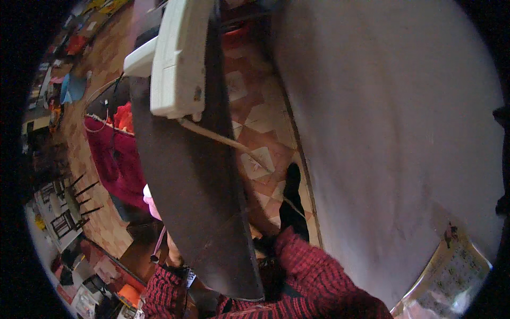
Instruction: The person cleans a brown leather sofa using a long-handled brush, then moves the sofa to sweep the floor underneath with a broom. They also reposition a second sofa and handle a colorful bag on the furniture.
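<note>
Before me is a dark brown panel [191,179], perhaps a tabletop, with a white plastic-cased machine [175,71] at its far part. A pale cord [223,138] runs from the machine's lower end across the panel's right edge. My left hand [173,252] is at the panel's near left edge, its fingers mostly hidden. On the other side, my right hand [257,203] reaches along the panel's right edge above the floor. It is blurred and in shadow, so its grasp cannot be made out. Both arms wear red and black striped sleeves.
A grey wall [378,119] stands close on my right, with a printed sheet [450,267] low on it. My dark-clad foot [293,187] rests on the patterned tile floor [259,123]. Left of the panel are maroon cloth [115,167], a thin cable [85,107] and a stool [65,203].
</note>
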Action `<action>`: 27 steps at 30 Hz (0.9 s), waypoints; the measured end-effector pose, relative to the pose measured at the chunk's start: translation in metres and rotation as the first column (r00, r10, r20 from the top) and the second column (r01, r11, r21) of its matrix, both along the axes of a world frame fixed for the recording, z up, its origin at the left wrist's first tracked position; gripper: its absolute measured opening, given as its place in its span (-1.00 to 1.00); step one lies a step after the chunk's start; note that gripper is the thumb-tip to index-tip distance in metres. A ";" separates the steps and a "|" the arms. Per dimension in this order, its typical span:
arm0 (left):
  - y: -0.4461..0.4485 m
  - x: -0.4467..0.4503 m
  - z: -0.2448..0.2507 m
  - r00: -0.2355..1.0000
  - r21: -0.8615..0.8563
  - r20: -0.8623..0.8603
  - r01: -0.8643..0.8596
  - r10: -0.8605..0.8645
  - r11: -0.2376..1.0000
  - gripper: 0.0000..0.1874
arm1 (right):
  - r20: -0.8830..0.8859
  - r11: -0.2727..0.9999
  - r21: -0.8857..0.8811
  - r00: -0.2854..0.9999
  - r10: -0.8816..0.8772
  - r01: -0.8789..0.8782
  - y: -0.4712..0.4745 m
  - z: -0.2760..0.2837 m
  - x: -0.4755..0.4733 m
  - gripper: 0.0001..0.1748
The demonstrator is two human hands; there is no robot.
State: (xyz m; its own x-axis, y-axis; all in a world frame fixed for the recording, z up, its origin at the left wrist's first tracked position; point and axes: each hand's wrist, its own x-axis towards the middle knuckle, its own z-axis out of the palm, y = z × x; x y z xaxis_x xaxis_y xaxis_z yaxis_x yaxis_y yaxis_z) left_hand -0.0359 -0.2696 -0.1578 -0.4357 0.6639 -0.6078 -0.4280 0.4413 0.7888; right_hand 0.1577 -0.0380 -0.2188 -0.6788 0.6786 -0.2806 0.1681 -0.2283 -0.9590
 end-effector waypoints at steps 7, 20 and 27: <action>0.036 0.019 -0.010 0.992 0.116 0.060 -0.114 0.108 0.987 -0.42 | 0.056 0.965 -0.131 0.971 0.234 -0.225 -0.041 0.003 0.048 -0.55; 0.144 0.019 0.025 0.875 0.244 -0.472 0.008 0.111 0.970 -0.37 | 0.278 0.974 -0.226 0.957 0.082 -0.018 0.063 0.198 0.046 -0.42; 0.150 0.022 0.030 0.763 0.218 -0.640 0.060 0.097 0.974 -0.35 | 0.432 0.982 -0.188 0.899 0.070 0.013 0.069 0.246 0.015 -0.47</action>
